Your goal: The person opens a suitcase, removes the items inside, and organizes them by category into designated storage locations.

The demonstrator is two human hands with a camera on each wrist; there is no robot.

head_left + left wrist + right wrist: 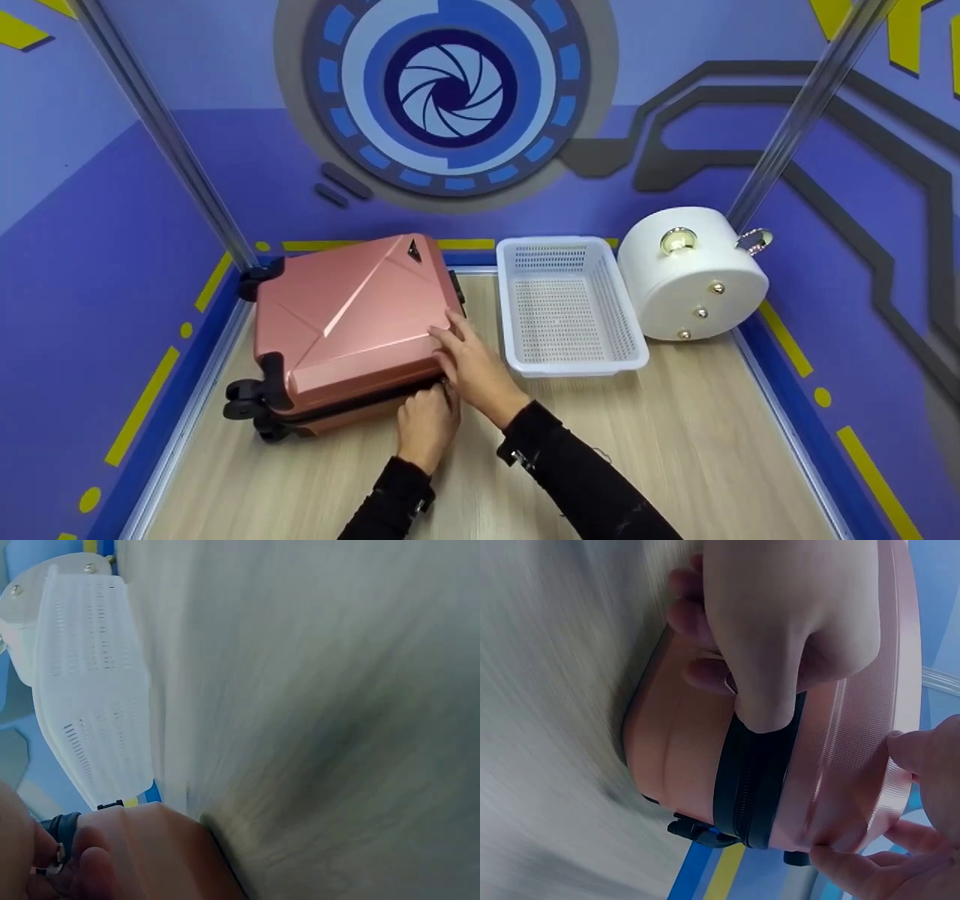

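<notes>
A rose-pink hard-shell suitcase (360, 300) lies flat at the left, its black wheels pointing left. My left hand (427, 427) is at its near right corner and pinches the metal zipper pull (58, 859) between thumb and curled fingers. In the right wrist view, the black zipper band (754, 780) runs round the side and its teeth look closed beyond the thumb. My right hand (480, 375) rests spread fingers on the upper shell at the same corner, close beside the left.
A white perforated plastic basket (506, 330) stands right of the suitcase. Against it, at the back right, is a round white case (667, 277) with gold studs and metal rings. Blue panels (225, 172) enclose the wooden tabletop (510, 465).
</notes>
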